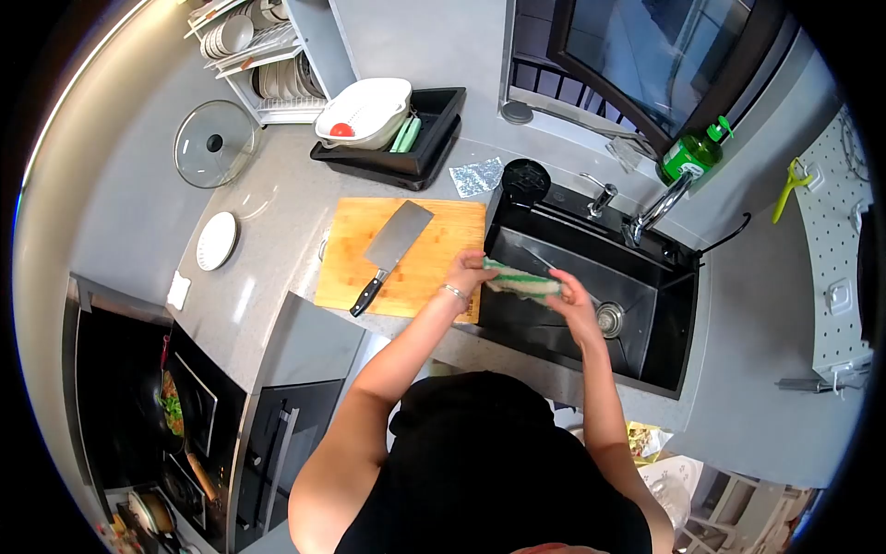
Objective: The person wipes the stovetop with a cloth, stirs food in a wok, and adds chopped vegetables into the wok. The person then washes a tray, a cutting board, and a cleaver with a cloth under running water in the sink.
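Observation:
A green-and-white striped cloth [521, 281] is stretched between my two hands above the left part of the black sink [591, 319]. My left hand [469, 271] grips its left end, over the right edge of the wooden cutting board [346, 268]. The right end is pinched in my right hand [572, 300], above the sink basin. On the board, left of my hands, lies a cleaver [399, 238] with a black handle. The chrome faucet [651, 212] stands behind the sink.
Behind the board, a black tub [438, 138] holds a white colander [365, 111] with a red item. Foil [477, 176] and a white plate [217, 241] rest on the counter. A pan with food [171, 406] sits on the stove at left. Green soap bottle [690, 155] at the window.

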A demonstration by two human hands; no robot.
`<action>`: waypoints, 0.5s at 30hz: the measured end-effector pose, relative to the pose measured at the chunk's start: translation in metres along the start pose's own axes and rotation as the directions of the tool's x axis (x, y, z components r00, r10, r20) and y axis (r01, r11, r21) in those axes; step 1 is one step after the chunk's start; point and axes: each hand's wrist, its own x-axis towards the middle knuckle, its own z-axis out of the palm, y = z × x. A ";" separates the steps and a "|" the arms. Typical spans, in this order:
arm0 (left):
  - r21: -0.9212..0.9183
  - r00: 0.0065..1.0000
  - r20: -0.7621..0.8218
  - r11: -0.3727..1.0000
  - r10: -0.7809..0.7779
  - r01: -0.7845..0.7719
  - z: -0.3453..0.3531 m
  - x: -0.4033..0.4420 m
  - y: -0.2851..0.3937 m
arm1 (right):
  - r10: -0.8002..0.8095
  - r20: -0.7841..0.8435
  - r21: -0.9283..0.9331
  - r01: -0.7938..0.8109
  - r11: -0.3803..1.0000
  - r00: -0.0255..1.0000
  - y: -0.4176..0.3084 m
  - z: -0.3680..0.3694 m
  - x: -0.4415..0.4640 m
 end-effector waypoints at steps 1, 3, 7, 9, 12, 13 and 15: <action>-0.024 0.998 0.013 0.998 0.058 -0.058 -0.005 0.002 -0.001 | 0.026 0.009 -0.126 -0.025 0.992 1.000 0.006 0.003 0.002; -0.004 0.996 0.045 0.997 0.083 -0.083 -0.013 -0.003 0.006 | 0.039 0.096 -0.883 0.067 0.464 0.995 0.003 0.003 0.008; 0.352 0.969 -0.004 0.908 0.245 -0.228 -0.055 -0.002 0.004 | -0.214 0.145 -0.636 0.256 0.728 0.966 -0.003 0.016 0.015; 0.745 0.908 -0.023 0.613 0.418 -0.263 -0.095 -0.004 0.001 | 0.097 0.010 -0.037 -0.097 0.995 0.995 0.001 0.021 0.014; 0.990 0.823 -0.124 0.124 0.554 0.066 -0.147 -0.030 0.012 | 0.302 -0.006 0.554 -0.248 0.794 0.953 0.018 0.004 0.003; 0.973 0.824 -0.209 0.025 0.527 0.231 -0.152 -0.043 0.021 | 0.333 0.007 0.701 -0.242 0.671 0.943 0.022 0.001 -0.001; 0.953 0.835 -0.261 -0.010 0.483 0.304 -0.177 -0.044 0.013 | 0.340 0.020 0.797 -0.220 0.562 0.940 0.037 -0.004 -0.006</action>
